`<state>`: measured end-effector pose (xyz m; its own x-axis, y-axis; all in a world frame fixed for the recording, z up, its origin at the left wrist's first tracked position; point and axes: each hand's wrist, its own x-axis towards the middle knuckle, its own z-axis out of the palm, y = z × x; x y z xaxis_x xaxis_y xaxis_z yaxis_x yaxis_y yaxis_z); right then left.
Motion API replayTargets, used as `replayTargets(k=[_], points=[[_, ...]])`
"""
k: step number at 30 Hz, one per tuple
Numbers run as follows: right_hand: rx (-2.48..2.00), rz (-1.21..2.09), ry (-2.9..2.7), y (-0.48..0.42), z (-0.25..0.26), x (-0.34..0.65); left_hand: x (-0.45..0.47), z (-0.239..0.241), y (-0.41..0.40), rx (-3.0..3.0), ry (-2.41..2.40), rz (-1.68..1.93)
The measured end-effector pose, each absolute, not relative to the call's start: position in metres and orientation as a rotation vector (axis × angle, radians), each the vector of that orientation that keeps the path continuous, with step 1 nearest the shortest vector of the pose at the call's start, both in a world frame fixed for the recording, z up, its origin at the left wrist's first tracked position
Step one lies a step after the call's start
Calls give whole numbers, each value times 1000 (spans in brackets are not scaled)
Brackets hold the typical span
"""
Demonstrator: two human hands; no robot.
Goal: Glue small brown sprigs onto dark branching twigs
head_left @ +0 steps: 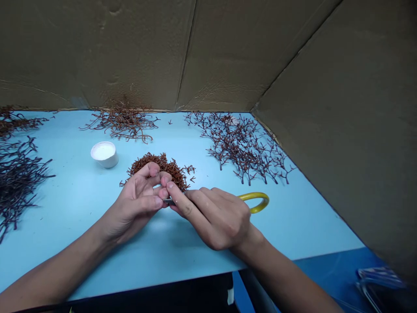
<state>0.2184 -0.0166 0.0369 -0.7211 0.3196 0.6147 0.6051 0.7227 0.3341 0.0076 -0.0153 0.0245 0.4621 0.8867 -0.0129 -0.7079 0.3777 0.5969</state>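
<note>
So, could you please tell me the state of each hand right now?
Left hand: closed, fingers curled, pinching something too small to tell.
Right hand: closed, holding yellow-handled scissors.

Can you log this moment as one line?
left hand: at grey metal scissor blades | right hand: holding yellow-looped scissors | beyond: reddish-brown twig heap, white round tub

L forearm (55,271) & R forearm (286,278) bare, fingers (148,203) short-nailed (both sides).
</note>
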Motion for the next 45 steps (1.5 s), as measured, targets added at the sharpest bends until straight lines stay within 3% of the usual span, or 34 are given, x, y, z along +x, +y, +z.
replayTargets(k=[23, 35, 45], points=[[-812, -636, -2303, -9, 40, 225, 5, 20, -11, 769, 532, 1110], [-1805, -242, -2116, -7, 10, 299, 4, 19, -1, 821, 709, 1222], [-1844, -95, -2309, 17, -4, 290, 2, 15, 5, 921, 683, 1277]])
